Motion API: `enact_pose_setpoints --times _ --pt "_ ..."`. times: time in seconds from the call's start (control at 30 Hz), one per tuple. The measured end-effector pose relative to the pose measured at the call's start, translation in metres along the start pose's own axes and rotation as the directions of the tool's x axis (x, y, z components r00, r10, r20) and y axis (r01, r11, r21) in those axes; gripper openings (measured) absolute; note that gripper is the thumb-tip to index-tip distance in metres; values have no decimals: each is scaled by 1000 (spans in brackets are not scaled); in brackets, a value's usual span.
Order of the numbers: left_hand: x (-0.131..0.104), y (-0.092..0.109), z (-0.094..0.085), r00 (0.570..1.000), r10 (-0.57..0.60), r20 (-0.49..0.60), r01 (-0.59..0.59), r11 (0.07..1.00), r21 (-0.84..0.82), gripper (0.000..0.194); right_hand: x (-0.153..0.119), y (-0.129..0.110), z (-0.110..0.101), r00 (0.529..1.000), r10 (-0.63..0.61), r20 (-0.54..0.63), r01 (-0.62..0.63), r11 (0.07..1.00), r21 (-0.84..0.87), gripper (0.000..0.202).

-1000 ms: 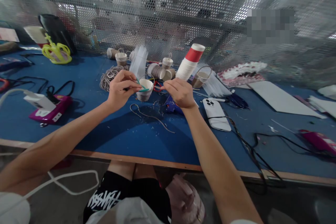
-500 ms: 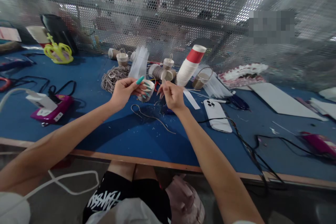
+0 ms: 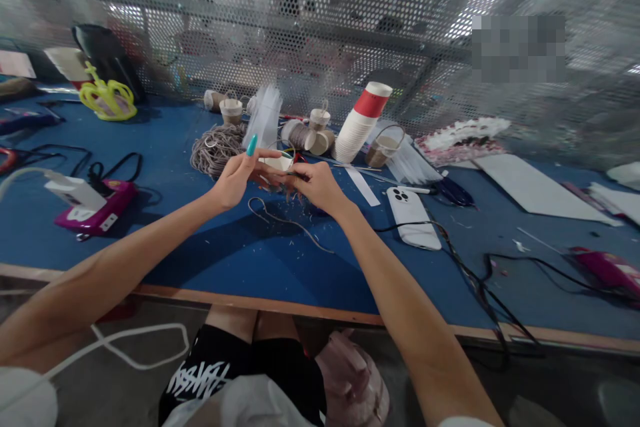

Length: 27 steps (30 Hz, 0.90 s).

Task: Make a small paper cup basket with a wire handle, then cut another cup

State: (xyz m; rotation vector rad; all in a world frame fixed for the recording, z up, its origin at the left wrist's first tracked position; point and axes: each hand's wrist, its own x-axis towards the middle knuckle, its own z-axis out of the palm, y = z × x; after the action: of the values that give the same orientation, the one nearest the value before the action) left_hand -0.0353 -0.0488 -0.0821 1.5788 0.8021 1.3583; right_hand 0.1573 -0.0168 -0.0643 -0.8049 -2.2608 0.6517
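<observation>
A small paper cup (image 3: 278,163) is held between my hands above the blue table. My left hand (image 3: 245,173) supports it from the left, its fingers along the cup's near side and its thumb with a teal nail raised. At the cup's right rim, my right hand (image 3: 316,185) has its fingertips pinched together; whatever thin thing they hold is too small to make out. A loose piece of twine (image 3: 295,224) lies on the table below the hands. Behind my left hand rests a bundle of grey-brown cord (image 3: 213,150).
Tall stacked paper cups (image 3: 361,121), a twine-wrapped cup with a handle (image 3: 384,148) and clear strips (image 3: 264,117) stand behind. A white phone (image 3: 413,219) and black cables lie right. On the left are a purple power strip (image 3: 103,207) and a yellow crown-shaped object (image 3: 109,100).
My right hand has moved left to the cup and now meets its rim. My left hand has turned, with its thumb lifted off the cup, which is now more hidden by fingers.
</observation>
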Motion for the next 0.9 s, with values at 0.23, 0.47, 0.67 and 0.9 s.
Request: enact_pose_setpoints --times 0.23,0.47,0.67,0.9 --pt "-1 -3 -3 997 36 63 -39 998 47 76 1 4 -3 978 209 -9 -198 938 285 49" --pt "-3 -4 9 996 -60 70 74 972 -223 61 1 5 -6 932 211 -294 -151 965 216 52" --pt "-3 -6 12 989 -98 110 129 937 -325 64 1 5 -8 928 176 -329 -134 980 148 52" --pt "-7 -5 17 972 -24 232 103 937 -334 63 5 8 -2 883 297 -363 -178 928 326 57"
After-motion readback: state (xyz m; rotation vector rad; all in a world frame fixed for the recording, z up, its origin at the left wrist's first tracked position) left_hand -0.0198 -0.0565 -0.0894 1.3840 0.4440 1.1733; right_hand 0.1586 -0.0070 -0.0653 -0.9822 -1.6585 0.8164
